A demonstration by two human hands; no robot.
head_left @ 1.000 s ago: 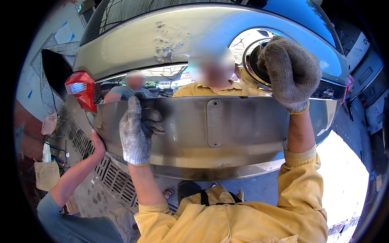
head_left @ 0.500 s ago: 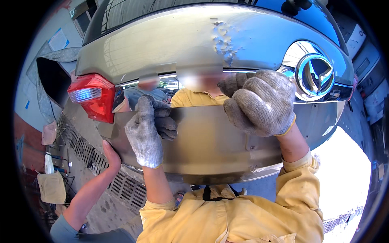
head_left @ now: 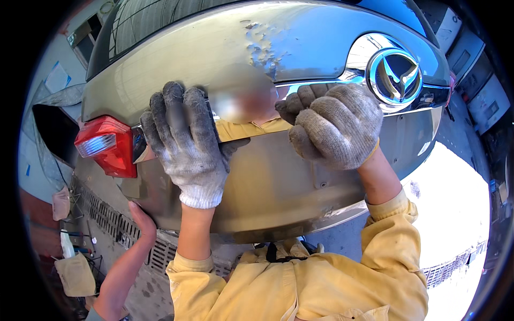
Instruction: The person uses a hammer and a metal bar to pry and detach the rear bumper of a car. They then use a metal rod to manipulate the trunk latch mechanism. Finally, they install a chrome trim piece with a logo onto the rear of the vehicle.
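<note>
A car's grey-gold tailgate (head_left: pixel 257 171) spans the view, crossed by a mirror-like chrome trim strip (head_left: pixel 251 130). My left hand (head_left: pixel 184 136), in a grey knit glove, lies over the strip's left part with its fingers stretched upward. At the strip's right part, my right hand (head_left: pixel 337 125) is curled closed in a matching glove, beside the round chrome emblem (head_left: pixel 394 78). Whatever those curled fingers may hold is hidden. Above the strip, the paint shows a rough, chipped patch (head_left: pixel 262 45).
A red tail light (head_left: pixel 120 150) juts out left of my left hand. Below it, another person's bare hand (head_left: pixel 142 218) rests against the tailgate's lower left edge. A slotted floor drain (head_left: pixel 101 206) runs behind that arm. A beige chair seat (head_left: pixel 75 275) stands at lower left.
My left hand has gone from curled fingers below the strip to fingers extended across it. My right hand stays closed near the emblem. The whole view has shifted slightly.
</note>
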